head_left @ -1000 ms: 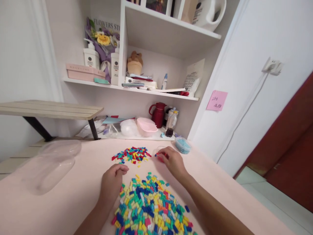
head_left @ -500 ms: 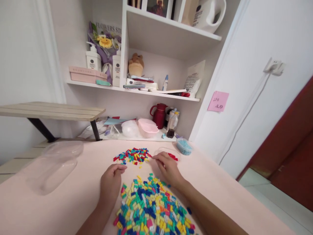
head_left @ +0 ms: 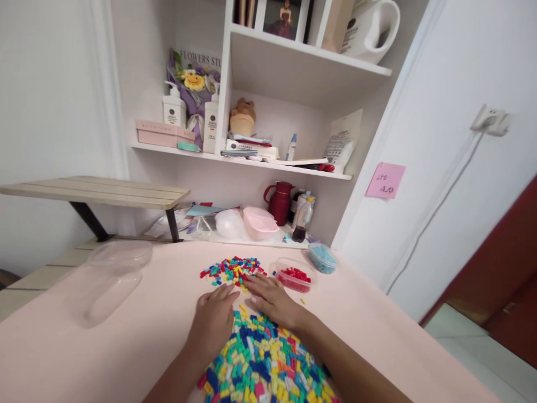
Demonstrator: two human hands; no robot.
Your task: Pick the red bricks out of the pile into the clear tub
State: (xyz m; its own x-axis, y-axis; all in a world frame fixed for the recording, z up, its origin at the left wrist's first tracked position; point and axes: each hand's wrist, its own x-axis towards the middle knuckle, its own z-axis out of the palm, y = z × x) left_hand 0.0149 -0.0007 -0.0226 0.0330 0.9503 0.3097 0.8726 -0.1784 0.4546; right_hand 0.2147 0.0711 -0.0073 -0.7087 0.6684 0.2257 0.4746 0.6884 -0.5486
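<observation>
A small pile of mixed coloured plastic bricks lies on the pink tabletop, with a much larger spread of bricks nearer me. My left hand rests at the small pile's near edge, fingers stretched forward and thumb apart. Beside it, my right hand reaches over the pile's right side with its fingers out flat, touching bricks there. I see nothing held in either hand. Just past the right hand stands a clear tub of red bricks. A second clear tub with light blue pieces is behind it.
Clear plastic containers lie at the left of the table. A wooden stand with black legs is behind them. Along the back are a pink bowl, a dark red jug and a bottle. One yellow brick lies alone at right.
My right hand has moved left from beside the red tub onto the small pile, its fingers spreading. The left hand has come right, closer to it. The camera view has shifted slightly.
</observation>
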